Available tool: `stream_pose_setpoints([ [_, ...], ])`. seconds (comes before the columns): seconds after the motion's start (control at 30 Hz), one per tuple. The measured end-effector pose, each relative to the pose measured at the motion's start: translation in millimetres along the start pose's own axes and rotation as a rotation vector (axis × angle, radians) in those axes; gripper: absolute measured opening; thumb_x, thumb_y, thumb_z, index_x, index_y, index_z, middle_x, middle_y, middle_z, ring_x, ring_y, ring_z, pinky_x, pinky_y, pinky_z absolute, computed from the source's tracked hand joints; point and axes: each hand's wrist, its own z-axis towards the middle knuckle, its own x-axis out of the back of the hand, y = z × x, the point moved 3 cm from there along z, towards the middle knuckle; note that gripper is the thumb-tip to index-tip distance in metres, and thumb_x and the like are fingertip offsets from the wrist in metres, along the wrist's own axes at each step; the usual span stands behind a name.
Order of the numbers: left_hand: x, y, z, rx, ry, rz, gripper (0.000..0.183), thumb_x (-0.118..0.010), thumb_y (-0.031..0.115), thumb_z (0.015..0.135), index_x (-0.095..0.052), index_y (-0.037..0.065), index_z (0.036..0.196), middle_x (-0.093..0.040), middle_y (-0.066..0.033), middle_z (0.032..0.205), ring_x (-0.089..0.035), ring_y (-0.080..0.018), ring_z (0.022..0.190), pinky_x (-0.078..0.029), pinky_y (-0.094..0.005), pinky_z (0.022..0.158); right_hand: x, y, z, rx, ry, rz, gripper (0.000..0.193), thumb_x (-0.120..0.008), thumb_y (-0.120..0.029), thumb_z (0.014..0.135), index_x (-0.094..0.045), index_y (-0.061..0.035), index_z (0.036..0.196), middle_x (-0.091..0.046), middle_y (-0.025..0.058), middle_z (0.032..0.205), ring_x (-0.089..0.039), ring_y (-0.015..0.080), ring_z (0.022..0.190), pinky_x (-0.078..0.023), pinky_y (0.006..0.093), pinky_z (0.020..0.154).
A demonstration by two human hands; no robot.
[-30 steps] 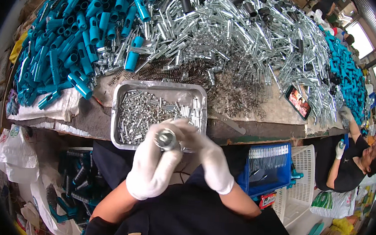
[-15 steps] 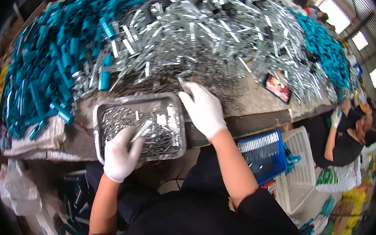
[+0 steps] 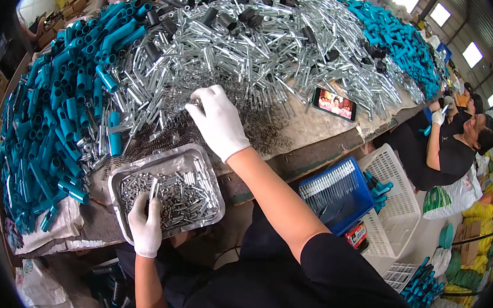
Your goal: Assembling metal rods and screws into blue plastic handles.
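Pinching a short silver tube [image 3: 154, 187] between thumb and finger, the left hand [image 3: 145, 227] is over the metal tray [image 3: 182, 160] of small parts [image 3: 187, 198]. The right hand [image 3: 219, 122], partly curled, is at the springs [image 3: 173, 98]; whether it grips anything, I cannot tell.

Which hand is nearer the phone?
Right. The right hand is to the left of the phone, at the springs; the left hand is farther off, at the tray.
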Motion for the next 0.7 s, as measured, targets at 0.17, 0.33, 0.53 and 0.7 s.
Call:
stream_pose_setpoints([
  [0.17,1,9,-5,0.141,0.074,-0.231,0.018,-0.051,0.015,0.1,-0.061,0.001,0.102,-0.052,0.0017,0.068,-0.04,-0.0028,0.051,-0.03,-0.0202,0.045,16,-2,-9,-0.039,-0.078,0.102,0.028,-0.07,-0.023,0.089,-0.06,-0.0011,0.103,-0.062,0.0157,0.103,-0.065,0.0302,0.089,-0.052,0.0385,0.082],
  [0.33,3,33,-10,0.134,0.019,-0.181,0.013,-0.05,0.012,0.098,-0.058,0.003,0.095,-0.049,0.0032,0.066,-0.039,-0.0025,0.049,-0.03,-0.0203,0.043,24,-16,-43,-0.216,-0.486,0.695,0.017,-0.065,-0.01,0.094,-0.056,0.0012,0.104,-0.069,0.0091,0.09,-0.068,0.0119,0.078,-0.057,0.0259,0.069],
  [0.53,25,67,-20,0.085,-0.228,0.094,0.016,-0.066,0.003,0.084,-0.07,-0.007,0.096,-0.066,-0.0032,0.077,-0.057,-0.0078,0.069,-0.046,-0.0233,0.063,44,-12,-92,-0.187,-0.731,0.703,0.021,-0.067,-0.008,0.091,-0.062,0.0009,0.109,-0.068,0.0063,0.096,-0.066,0.0113,0.087,-0.056,0.0274,0.081],
  [0.7,18,82,-34,0.3,-0.503,0.121,0.031,-0.078,0.011,0.08,-0.071,-0.007,0.104,-0.072,-0.0074,0.084,-0.064,-0.0098,0.075,-0.051,-0.0248,0.072,43,-21,-123,-0.043,-0.832,0.485,0.028,-0.074,-0.01,0.085,-0.068,-0.0075,0.112,-0.072,0.0068,0.102,-0.07,0.0148,0.094,-0.057,0.0289,0.086],
])
